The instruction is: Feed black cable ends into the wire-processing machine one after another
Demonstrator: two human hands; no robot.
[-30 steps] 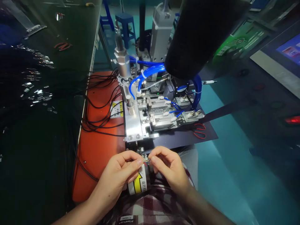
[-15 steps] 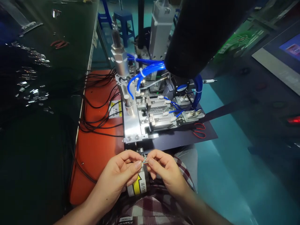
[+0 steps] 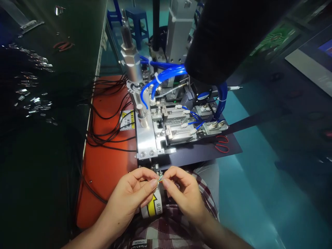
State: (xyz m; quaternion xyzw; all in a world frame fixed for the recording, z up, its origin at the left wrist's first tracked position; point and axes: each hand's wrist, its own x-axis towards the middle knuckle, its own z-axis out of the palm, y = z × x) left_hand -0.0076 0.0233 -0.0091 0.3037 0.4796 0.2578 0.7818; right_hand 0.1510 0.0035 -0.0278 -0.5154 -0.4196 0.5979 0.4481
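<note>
L hand [image 3: 133, 188] & R hand [image 3: 186, 188] each pinching thin coloured wires [image 3: 160, 180] w/ thumb + finger; shiny pcs [image 3: 24, 91] loose on dark worktop [image 3: 66, 110].

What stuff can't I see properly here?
All in the head view:
Thin multicoloured wires: partly hidden by the left hand and right hand.
Scattered shiny silver pieces: too blurred to identify.
Blue-lit screen: cut off by right edge.
Thick black cylinder: cut off by top edge.
</note>
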